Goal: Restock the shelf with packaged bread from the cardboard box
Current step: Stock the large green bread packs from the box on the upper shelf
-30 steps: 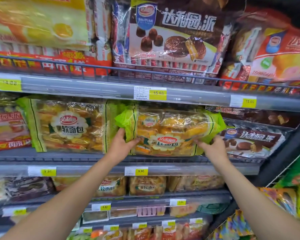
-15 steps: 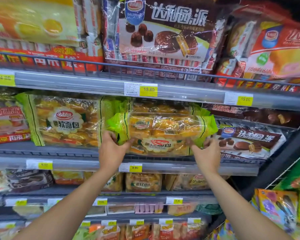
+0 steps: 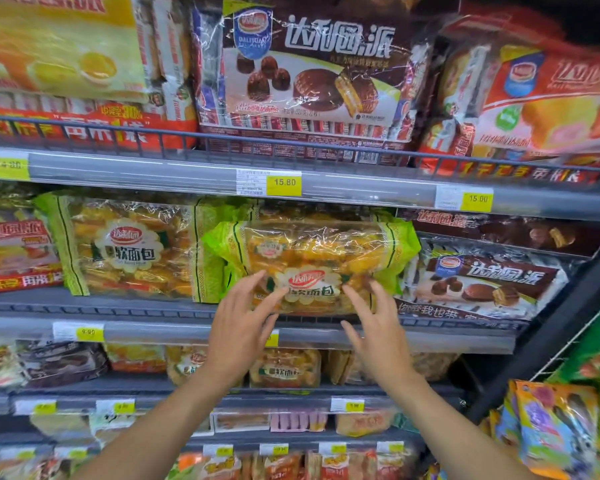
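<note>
The soft-bread pack [image 3: 312, 258] is set on the shelf [image 3: 430, 337]; the left hand [image 3: 238, 336] and right hand [image 3: 378, 336] are spread before it, nothing gripped.

The front bread pack [image 3: 312, 258] is a clear, crinkled bag with bright green gathered ends. It is full of golden buns and carries a white flower-shaped label with a red logo. It lies lengthwise at the front edge of the middle shelf [image 3: 136, 303], label facing out. Just beside it on the left, a second bread pack [image 3: 125, 247] of the same kind stands upright, face forward. The top of a rear pack [image 3: 326, 213] shows behind the front one.
</note>
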`<state>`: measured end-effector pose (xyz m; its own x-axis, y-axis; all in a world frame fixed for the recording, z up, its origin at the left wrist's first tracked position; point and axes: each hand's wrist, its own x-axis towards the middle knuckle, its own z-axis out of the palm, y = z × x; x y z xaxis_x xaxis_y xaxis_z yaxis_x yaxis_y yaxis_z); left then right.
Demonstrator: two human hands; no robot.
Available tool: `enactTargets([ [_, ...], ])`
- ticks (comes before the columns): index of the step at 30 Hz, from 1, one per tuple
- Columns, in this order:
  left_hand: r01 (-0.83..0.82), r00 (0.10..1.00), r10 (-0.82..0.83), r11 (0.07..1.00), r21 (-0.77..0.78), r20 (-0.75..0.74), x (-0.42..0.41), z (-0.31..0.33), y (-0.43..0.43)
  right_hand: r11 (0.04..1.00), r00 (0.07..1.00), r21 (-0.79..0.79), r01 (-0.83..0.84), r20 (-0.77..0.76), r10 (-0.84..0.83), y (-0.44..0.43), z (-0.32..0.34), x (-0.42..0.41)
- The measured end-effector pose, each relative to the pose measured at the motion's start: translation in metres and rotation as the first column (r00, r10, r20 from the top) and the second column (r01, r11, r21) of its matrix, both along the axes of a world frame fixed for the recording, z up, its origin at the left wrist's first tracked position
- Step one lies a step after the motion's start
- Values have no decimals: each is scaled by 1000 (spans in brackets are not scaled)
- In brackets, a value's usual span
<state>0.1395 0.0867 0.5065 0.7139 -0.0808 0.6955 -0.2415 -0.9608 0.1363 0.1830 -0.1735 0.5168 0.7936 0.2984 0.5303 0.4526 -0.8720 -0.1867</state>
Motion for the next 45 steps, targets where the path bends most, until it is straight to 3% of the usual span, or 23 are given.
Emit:
enactTargets([
  [6, -94, 994, 102, 980, 177, -36, 18, -1, 7, 998, 997, 10, 70, 32, -70, 9, 0, 10],
  [15, -69, 998, 68, 975, 212, 13, 42, 1, 14, 994, 996, 95, 51, 64, -57, 13, -4, 29],
  [22, -19, 1000, 16, 968, 252, 14, 36, -15, 17, 997, 995, 45, 61, 80, -65, 6, -27, 23],
  [28, 33, 998, -40, 986, 164, 38, 27, -3, 18, 994, 987, 37, 102, 120, -106, 3, -18, 12],
  [33, -61, 977, 41, 994, 88, 210, 20, 1, 20, 965, 975, 219, 145, 136, -177, 2, 2, 7],
  [39, -76, 997, 70, 986, 149, 44, 28, 1, 18, 964, 989, 237, 119, 61, -137, 13, 4, 12],
  [45, -66, 998, 64, 988, 139, 23, 43, -6, 22, 953, 991, 283, 104, 53, -124, 20, 0, 25],
])
